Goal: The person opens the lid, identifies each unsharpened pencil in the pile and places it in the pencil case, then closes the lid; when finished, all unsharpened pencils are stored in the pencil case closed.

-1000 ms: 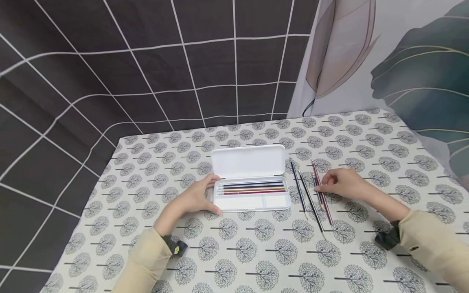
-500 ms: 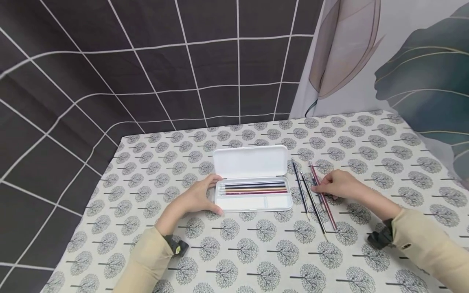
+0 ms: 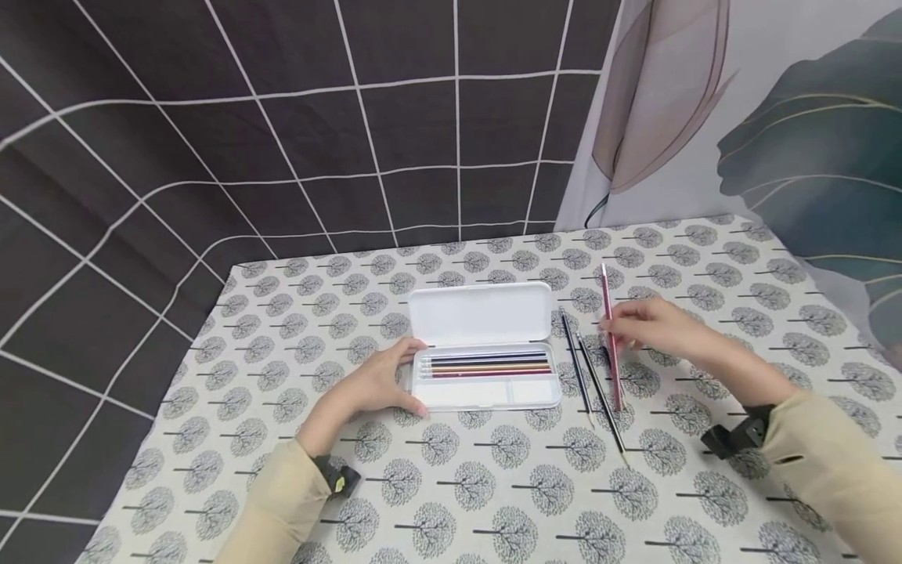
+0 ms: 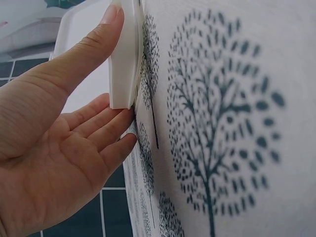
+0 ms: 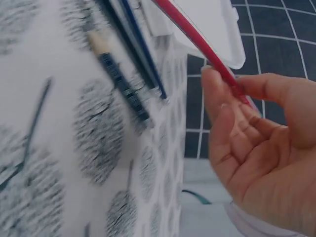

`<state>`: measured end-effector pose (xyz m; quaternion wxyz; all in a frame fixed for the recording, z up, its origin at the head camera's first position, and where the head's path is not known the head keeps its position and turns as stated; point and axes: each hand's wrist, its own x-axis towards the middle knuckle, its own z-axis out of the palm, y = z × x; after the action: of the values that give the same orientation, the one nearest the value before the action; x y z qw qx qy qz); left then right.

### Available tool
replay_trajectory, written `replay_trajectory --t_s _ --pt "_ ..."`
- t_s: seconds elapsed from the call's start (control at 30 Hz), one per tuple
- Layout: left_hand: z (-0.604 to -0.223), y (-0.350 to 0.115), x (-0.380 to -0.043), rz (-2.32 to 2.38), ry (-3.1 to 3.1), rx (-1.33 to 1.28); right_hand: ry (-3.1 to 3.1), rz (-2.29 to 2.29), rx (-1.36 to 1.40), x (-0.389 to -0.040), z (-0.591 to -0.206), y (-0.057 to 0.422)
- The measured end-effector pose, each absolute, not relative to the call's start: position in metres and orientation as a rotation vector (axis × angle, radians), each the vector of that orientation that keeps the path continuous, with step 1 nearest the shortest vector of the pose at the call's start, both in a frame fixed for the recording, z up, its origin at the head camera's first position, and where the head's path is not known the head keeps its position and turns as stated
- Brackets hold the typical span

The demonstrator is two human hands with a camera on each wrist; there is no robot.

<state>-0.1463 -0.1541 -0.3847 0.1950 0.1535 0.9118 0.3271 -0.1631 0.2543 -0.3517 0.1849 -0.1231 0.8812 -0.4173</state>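
A white pencil case point(image 3: 461, 390) lies with its lid point(image 3: 481, 315) up, several pencils point(image 3: 488, 365) in its rear compartment. At its left end, my left hand point(image 3: 377, 379) holds it, thumb at the front corner and fingers at the back, as the left wrist view point(image 4: 69, 128) also shows. My right hand point(image 3: 651, 325) pinches a red pencil point(image 3: 615, 372) between thumb and fingers, lifted and tilted above the cloth. Two long dark pencils point(image 3: 576, 364) lie right of the case. A shorter dark pencil point(image 5: 123, 86) lies near them, partly hidden in the head view.
The table wears a white cloth point(image 3: 486, 486) printed with grey trees. Behind and left hangs a dark cloth point(image 3: 409, 125) with a white grid. A leaf-patterned curtain point(image 3: 676, 157) hangs at the back right. Each wrist carries a black camera point(image 3: 736, 439).
My right hand has picked the red pencil up from the cloth and raised it, turning it more upright in the head view. My left hand stays at the case.
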Motion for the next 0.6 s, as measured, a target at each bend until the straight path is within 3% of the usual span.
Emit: replay_trajectory --t_s 0.37,0.6 --pt "-0.384 -0.152 -0.147 0.931 2.540 0.438 2.535 -1.507 -0.510 -0.180 -0.347 0.207" --pt "-0.384 -0.154 -0.145 0.948 2.545 0.439 2.714 -1.234 -0.926 -0.188 -0.352 0.178"
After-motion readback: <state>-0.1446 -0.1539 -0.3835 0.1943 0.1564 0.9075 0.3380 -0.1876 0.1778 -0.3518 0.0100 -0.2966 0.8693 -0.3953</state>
